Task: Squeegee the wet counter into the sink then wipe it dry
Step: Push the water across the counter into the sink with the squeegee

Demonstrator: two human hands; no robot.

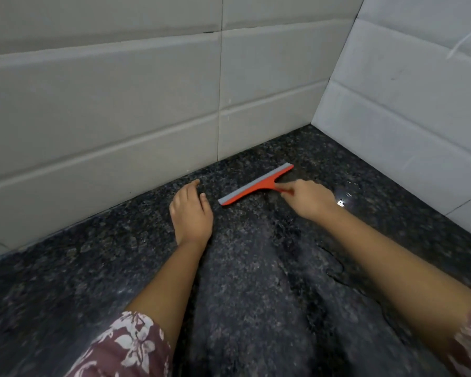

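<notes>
Floral maroon sleeves (125, 346) frame the bottom of my view, both bare forearms reaching out over a dark speckled granite counter (256, 295) streaked with water film and puddles. My left hand (192, 213) rests flat and empty on the stone. My right hand (307, 198) grips the handle of a red squeegee (256, 185), blade down near the tiled back wall (120, 118). Squeegeeing looks barely underway; the sink is out of view, and drying remains.

No text, label, brand, number or sign can be read anywhere: not on the squeegee (256, 184), the dark worktop (256, 281), the wall tiles (120, 104), or the flowered sleeves (128, 346).
</notes>
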